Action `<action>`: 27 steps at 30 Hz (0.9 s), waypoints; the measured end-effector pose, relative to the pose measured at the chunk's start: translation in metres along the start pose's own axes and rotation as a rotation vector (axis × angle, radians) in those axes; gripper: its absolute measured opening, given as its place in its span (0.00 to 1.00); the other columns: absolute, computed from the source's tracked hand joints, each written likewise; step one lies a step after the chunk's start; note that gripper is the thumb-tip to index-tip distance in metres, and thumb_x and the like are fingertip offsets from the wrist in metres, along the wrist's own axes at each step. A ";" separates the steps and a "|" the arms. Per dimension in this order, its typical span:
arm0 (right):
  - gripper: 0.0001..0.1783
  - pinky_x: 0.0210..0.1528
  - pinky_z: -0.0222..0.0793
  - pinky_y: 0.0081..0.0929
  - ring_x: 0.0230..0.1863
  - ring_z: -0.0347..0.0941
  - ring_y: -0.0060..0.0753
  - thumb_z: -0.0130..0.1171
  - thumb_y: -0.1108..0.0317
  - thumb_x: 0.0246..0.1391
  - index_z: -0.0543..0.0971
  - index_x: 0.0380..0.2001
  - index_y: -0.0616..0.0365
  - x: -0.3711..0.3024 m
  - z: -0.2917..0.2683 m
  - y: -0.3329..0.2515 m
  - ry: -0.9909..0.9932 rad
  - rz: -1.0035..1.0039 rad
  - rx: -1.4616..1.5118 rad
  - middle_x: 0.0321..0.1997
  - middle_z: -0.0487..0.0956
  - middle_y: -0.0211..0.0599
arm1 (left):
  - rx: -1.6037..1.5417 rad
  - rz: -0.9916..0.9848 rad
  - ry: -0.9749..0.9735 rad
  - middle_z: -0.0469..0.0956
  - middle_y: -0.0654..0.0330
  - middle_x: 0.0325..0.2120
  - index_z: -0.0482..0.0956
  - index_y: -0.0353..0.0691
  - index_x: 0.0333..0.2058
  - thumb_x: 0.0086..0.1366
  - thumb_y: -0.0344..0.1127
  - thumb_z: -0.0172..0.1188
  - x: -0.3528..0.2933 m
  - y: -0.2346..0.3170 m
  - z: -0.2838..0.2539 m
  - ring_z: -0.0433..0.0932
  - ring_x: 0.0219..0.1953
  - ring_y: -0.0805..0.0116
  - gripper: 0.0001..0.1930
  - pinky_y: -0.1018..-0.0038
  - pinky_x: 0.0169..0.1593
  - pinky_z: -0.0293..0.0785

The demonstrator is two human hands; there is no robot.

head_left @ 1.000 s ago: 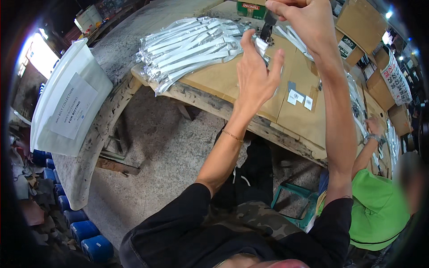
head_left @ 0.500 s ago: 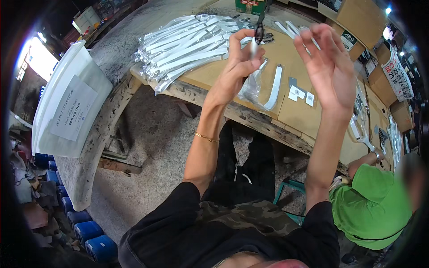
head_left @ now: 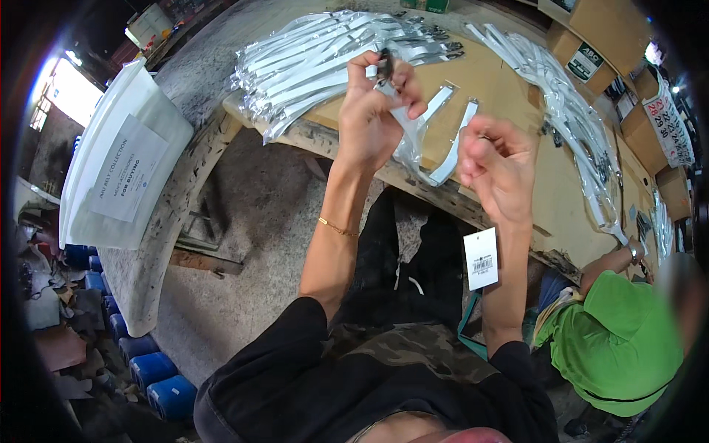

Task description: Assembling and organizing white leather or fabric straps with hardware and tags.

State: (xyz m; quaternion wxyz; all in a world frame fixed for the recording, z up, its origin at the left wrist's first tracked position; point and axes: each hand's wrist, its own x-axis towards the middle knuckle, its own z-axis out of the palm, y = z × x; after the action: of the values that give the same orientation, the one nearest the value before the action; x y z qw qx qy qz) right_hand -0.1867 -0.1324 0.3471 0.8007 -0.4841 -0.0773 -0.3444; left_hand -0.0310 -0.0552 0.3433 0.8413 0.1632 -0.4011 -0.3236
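My left hand (head_left: 373, 111) is raised over the table edge, its fingers closed around the dark buckle end (head_left: 385, 65) of a white belt. Part of the white strap and clear plastic (head_left: 406, 136) hang below that hand. My right hand (head_left: 498, 166) is beside it, thumb and fingertips pinched together. A white hang tag (head_left: 481, 258) with a printed label dangles under the right hand, in front of my forearm; its thread is too fine to see. Between the hands, a white belt (head_left: 456, 151) lies curved on the cardboard-covered table (head_left: 513, 88).
A heap of white belts in clear sleeves (head_left: 317, 70) lies at the back left; more bagged belts (head_left: 554, 96) curve along the right. A large white sack (head_left: 122, 166) stands left. A co-worker in green (head_left: 620, 340) is at right. Blue containers (head_left: 171, 396) line the floor.
My right hand has come down and closed from open fingers to a pinch, with the hang tag now dangling below it. My left hand has moved slightly left and down, still holding the belt.
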 end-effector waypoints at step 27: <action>0.12 0.27 0.68 0.14 0.23 0.71 0.16 0.56 0.81 0.49 0.79 0.39 0.65 0.013 0.007 -0.021 0.047 0.156 -0.641 0.26 0.78 0.33 | 0.462 -0.307 -0.302 0.65 0.54 0.56 0.59 0.35 0.62 0.56 0.48 0.51 -0.010 -0.002 0.022 0.67 0.50 0.65 0.37 0.70 0.52 0.64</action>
State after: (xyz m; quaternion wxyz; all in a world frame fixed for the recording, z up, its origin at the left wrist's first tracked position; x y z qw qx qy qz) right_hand -0.1888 -0.1387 0.3719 0.6330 -0.7079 0.0909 -0.2999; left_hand -0.0538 -0.0504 0.3507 0.6542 0.3588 -0.5552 -0.3675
